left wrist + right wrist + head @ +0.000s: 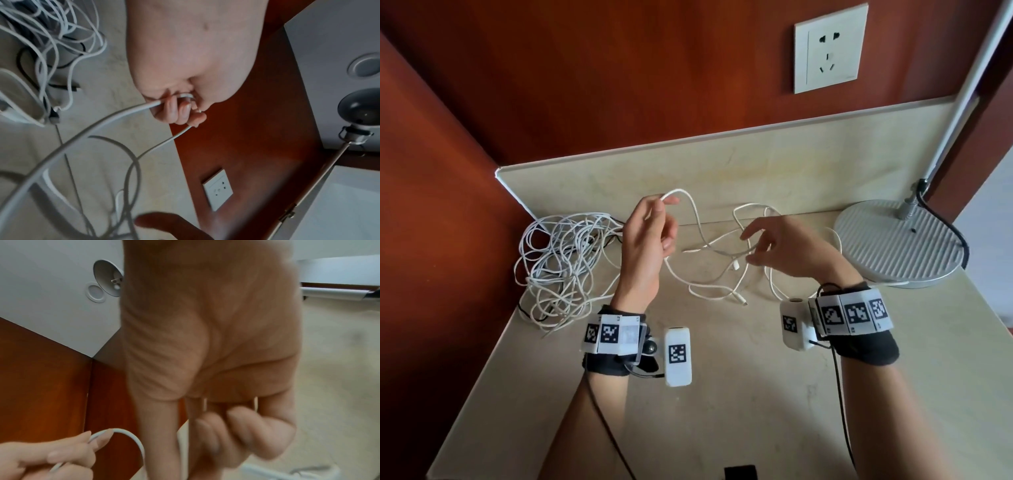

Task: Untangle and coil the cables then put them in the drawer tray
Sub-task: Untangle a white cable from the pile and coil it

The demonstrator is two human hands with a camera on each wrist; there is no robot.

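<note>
The left hand (645, 236) is raised above the surface (722, 394), its fingertips pinched on a bend of the white cable (690, 205); the left wrist view confirms the strand clamped between thumb and fingers. The right hand (780, 245) sits over the cable's middle run with fingers loosely curled about a strand; whether they actually grip it cannot be told, the wrist view being blurred. The rest of the cable lies looped on the surface between the hands, plug ends (742, 301) free. A second, denser tangle (561, 267) lies left. Judgement: thin, light, limp cord, smooth-jacketed and prone to slipping; best held near a plug end and drawn gently, not yanked at knots.
</note>
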